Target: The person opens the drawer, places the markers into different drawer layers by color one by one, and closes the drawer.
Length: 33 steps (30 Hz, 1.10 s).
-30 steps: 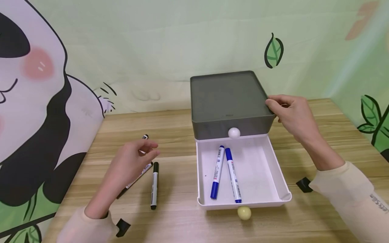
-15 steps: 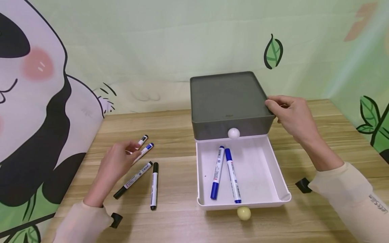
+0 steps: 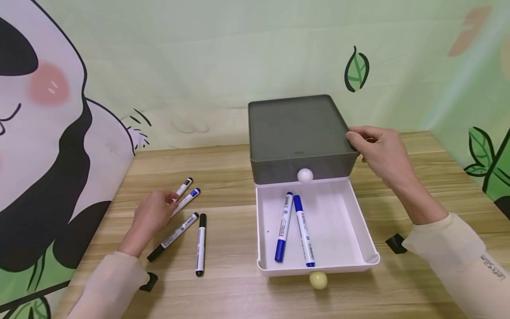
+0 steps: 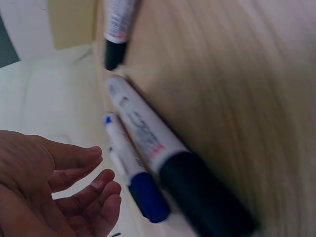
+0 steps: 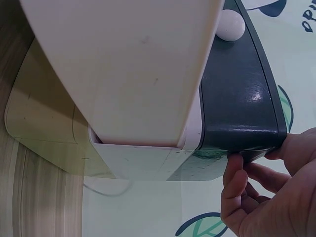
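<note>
The blue marker (image 3: 187, 201) slants, tail end pointing away and right.

This looks like a small tabletop booth, its wood-grain table (image 3: 231, 248) backed by panda-print sheeting (image 3: 191, 66).

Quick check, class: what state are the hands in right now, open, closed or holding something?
Left hand: open, holding nothing, near the blue-capped marker on the table.
Right hand: closed, gripping the edge of the grey box.

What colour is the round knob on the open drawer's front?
Pale yellow; the knob shows best in the head view.
</note>
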{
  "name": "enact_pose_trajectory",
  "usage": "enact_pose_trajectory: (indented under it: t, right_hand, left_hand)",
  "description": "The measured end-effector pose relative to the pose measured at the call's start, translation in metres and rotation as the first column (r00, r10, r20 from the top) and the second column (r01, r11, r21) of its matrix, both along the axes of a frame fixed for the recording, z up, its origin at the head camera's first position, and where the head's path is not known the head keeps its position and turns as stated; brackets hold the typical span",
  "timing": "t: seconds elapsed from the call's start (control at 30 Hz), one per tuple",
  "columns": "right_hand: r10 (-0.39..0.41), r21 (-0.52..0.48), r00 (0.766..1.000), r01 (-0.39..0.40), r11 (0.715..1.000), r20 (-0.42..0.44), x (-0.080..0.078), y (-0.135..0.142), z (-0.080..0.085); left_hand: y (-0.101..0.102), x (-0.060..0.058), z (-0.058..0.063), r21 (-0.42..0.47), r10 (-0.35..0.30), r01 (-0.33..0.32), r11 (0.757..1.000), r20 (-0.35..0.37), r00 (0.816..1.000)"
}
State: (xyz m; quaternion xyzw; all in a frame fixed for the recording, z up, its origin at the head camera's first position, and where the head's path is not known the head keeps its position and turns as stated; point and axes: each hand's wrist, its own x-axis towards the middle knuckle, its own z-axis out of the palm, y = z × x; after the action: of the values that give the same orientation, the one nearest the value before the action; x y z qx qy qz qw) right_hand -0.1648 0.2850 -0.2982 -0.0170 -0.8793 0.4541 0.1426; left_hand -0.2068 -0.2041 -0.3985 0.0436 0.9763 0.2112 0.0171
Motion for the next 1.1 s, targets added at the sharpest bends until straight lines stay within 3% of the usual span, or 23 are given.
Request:
enact_pose_trajectory:
  t: [0.2, 0.5, 1.1]
  right_hand:
    - [-0.003, 0.001, 1.0, 0.003, 1.0, 0.002, 0.0, 0.0, 0.0]
    - [-0.001, -0.002, 1.0, 0.001, 1.0, -0.008, 0.0, -0.001, 0.0]
    - [0.003, -0.01, 1.0, -0.003, 1.0, -0.009, 0.0, 0.0, 0.0]
  left_hand:
    - [-0.001, -0.008, -0.01, -0.04, 0.017, -0.017, 0.999, 0.006, 1.0]
    - [0.007, -0.011, -0.017, -0.071, 0.0, 0.0, 0.997, 0.001, 1.0]
    - [0.014, -0.012, -0.023, -0.17, -0.01, 0.005, 0.985, -0.028, 1.0]
